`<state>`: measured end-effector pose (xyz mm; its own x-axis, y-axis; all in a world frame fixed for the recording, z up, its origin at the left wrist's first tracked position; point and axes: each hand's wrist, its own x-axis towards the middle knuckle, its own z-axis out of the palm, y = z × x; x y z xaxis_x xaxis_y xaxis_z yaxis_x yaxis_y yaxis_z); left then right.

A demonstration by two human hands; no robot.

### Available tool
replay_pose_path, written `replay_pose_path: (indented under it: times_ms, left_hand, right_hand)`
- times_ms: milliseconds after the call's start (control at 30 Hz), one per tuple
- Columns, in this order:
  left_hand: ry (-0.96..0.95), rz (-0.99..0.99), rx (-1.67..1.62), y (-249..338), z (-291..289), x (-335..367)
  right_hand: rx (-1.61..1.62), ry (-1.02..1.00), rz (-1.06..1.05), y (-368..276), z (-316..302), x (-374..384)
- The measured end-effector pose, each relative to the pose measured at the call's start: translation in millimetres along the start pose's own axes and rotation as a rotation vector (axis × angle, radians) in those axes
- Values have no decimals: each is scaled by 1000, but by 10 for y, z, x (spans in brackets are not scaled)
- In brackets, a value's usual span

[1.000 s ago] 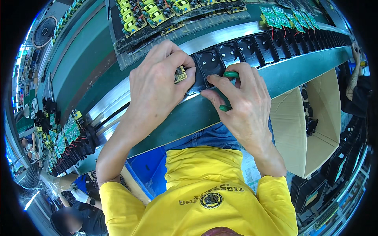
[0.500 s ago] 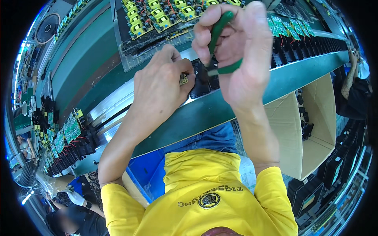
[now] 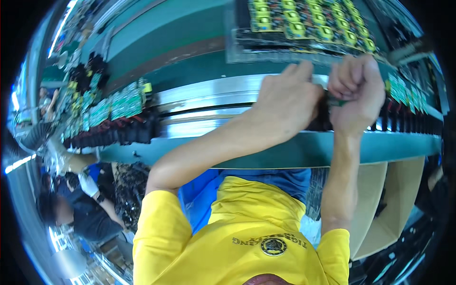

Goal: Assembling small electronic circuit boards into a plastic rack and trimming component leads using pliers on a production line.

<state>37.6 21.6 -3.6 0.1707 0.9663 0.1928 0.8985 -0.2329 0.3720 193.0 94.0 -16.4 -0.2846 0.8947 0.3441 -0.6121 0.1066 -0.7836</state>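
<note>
My left hand [image 3: 290, 103] is closed at the metal rail, its fingertips hidden behind its back and blurred. What it grips cannot be made out. Close beside it, my right hand [image 3: 357, 90] is curled round green-handled pliers; only a sliver of green shows at the palm, and the jaws are out of sight. Between the two hands, part of a black plastic case [image 3: 322, 116] shows on the rail. A tray of circuit boards with yellow transformers [image 3: 294, 29] lies just beyond my hands.
Black cases with green boards [image 3: 121, 107] line the rail at left; more green boards [image 3: 407, 95] stand at right. An open cardboard box [image 3: 396, 204] is below the bench's right edge. A blue bin [image 3: 197, 199] sits near my legs. Another person [image 3: 92, 209] is at lower left.
The view has swung, so the bench and tray appear farther right. My right hand has come down beside my left, its fingers closing further round the pliers. The small yellowish part by my left fingers is now hidden.
</note>
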Motion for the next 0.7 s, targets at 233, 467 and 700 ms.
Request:
replay_pose_path:
  times_ms: [233,467,700]
  left_hand:
    - [-84,19,-7,-39,-120,30]
    - [-587,96,-44,-103,-643,665]
    - [246,440,84,-152,-196,466]
  right_hand:
    - [-291,139,-161,-293,423,-211]
    - [-1709,-251,-200,-464,77,-901]
    - [-1769,-324,-279,-445,26,-942]
